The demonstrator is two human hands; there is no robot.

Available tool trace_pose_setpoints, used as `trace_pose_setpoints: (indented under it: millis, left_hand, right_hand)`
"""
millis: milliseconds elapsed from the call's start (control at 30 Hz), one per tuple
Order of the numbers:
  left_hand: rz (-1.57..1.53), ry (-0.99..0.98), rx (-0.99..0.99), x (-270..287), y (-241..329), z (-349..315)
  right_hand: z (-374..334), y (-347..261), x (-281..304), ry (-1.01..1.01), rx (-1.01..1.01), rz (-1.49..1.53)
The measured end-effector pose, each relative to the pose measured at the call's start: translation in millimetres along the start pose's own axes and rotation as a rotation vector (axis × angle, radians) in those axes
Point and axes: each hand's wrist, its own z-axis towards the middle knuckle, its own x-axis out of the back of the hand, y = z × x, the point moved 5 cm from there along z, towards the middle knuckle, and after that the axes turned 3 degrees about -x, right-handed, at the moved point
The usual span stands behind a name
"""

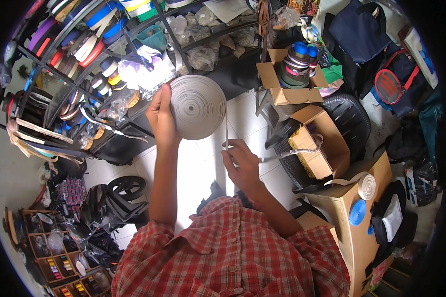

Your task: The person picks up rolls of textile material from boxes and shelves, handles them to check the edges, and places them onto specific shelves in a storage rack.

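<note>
A large flat roll of grey webbing strap is held up in front of me, its wound coils facing me. My left hand grips it by its left edge, with the fingers partly hidden behind it. From the roll's right side a narrow length of strap hangs straight down. My right hand pinches this length between thumb and fingers, below and to the right of the roll.
A black rack at the far left holds several coloured rolls. To the right, an open cardboard box contains more rolls; another box sits on a black chair. Near right is a wooden table; a compartment shelf stands near left.
</note>
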Motion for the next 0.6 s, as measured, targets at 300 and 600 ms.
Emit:
trace_pose_setpoints:
  millis: [300,600]
  left_hand:
    - [-0.073,0.273,0.215,-29,-56,-73]
    - [0.421,-0.244,-0.124,18,-53,-48]
  right_hand:
    - [1,0,-14,0.223,-0.061,0.045]
    - [3,24,3,0.230,-0.127,-0.008]
